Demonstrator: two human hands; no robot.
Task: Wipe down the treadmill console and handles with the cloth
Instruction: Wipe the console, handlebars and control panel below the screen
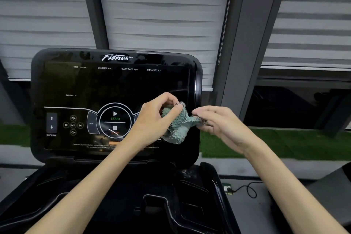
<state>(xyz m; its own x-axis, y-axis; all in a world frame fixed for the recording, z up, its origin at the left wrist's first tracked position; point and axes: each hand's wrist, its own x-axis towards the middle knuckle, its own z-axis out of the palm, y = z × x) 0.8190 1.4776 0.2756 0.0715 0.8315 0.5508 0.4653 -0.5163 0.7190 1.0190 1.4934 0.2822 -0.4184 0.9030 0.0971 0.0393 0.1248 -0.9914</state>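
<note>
Left hand (154, 119) and right hand (224, 125), both bare past the wrist.

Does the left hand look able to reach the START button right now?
Probably yes: the left hand sits just right of the START button with nothing between them, though it pinches the cloth that the right hand also holds.

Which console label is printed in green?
The START label, under the play triangle in the central ring. The TIME and INCLINE labels are white.

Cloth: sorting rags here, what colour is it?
Pale green cloth with a speckled edge, clearest in the head view.
</note>
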